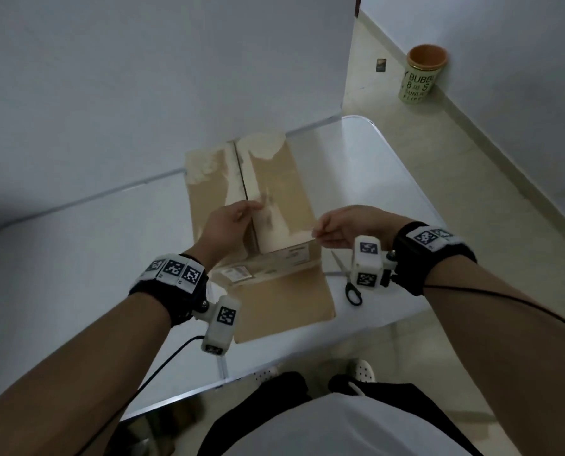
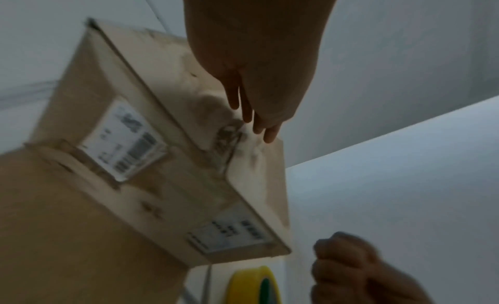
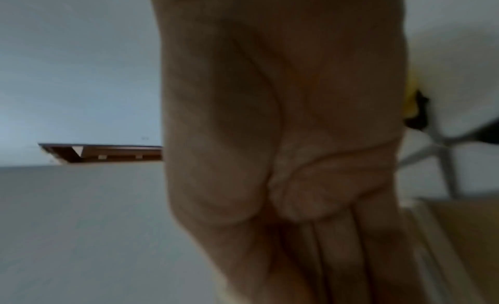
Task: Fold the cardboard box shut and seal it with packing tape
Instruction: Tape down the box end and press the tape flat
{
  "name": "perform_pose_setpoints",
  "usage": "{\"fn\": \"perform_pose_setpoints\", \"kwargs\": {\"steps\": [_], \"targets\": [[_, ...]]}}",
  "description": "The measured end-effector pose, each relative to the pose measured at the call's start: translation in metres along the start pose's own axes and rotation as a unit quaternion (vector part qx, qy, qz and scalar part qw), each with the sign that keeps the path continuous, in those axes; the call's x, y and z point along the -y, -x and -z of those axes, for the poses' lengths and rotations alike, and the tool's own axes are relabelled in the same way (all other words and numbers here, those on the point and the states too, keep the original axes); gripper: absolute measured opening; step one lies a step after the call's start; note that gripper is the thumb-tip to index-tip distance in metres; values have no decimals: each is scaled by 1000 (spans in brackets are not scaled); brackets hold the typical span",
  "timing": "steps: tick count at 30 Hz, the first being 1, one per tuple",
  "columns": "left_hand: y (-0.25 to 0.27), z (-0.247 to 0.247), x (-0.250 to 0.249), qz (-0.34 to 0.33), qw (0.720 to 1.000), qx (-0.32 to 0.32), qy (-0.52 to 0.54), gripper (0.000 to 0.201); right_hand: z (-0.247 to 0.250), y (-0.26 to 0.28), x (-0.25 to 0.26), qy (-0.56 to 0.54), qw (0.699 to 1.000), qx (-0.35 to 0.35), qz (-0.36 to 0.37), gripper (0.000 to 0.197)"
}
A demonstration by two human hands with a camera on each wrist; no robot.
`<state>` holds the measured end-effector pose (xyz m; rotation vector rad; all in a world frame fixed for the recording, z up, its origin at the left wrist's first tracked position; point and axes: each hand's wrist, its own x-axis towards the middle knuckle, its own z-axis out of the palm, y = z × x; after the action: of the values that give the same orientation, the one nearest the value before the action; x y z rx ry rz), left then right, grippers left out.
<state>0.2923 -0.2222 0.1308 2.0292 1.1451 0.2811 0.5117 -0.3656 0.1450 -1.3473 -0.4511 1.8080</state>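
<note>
The brown cardboard box (image 1: 274, 179) stands on the white table (image 1: 77, 258), its two top flaps folded down to meet at a middle seam. One long flap (image 1: 281, 301) still lies flat on the table towards me. My left hand (image 1: 231, 222) rests flat on the box top by the seam, its fingers (image 2: 259, 120) straight. My right hand (image 1: 343, 225) hovers off the box's near right corner, fingers curled with nothing visible in them; it looks like a fist (image 2: 351, 270) in the left wrist view. A yellow tape roll (image 2: 251, 287) stands on the table below the box corner.
Black-handled scissors (image 1: 348, 278) lie on the table under my right wrist. A wall runs close behind the box. A green cup (image 1: 422, 74) stands on the floor at the far right. Shipping labels (image 2: 127, 138) are stuck on the box's near side.
</note>
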Motion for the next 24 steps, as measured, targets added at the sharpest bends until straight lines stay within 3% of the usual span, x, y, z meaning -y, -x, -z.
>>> {"fn": "perform_pose_setpoints", "kwargs": {"steps": [2, 4, 11, 14, 17, 19, 21, 24], "targets": [[7, -2, 17, -63, 996, 31, -54, 35, -23, -9, -14, 50, 991, 119, -42, 42], [11, -6, 30, -124, 984, 64, -108, 41, -50, -21, -31, 110, 981, 152, -53, 37], [15, -12, 48, -156, 976, 98, -117, 58, -93, -70, -78, 69, 997, -33, 6, 35], [16, -12, 50, -157, 977, 95, -108, 61, -93, -84, -88, 44, 993, -105, -8, 33], [15, -12, 51, -156, 979, 95, -96, 61, -88, -92, -94, 66, 982, -172, -40, 12], [16, -12, 52, -153, 980, 99, -81, 62, -78, -93, -98, 115, 967, -216, -72, 18], [17, -11, 53, -155, 980, 99, -77, 61, -72, -87, -95, 111, 974, -176, -94, 25], [17, -13, 54, -160, 978, 92, -94, 59, -73, -73, -80, 81, 993, -19, -85, 30]]}}
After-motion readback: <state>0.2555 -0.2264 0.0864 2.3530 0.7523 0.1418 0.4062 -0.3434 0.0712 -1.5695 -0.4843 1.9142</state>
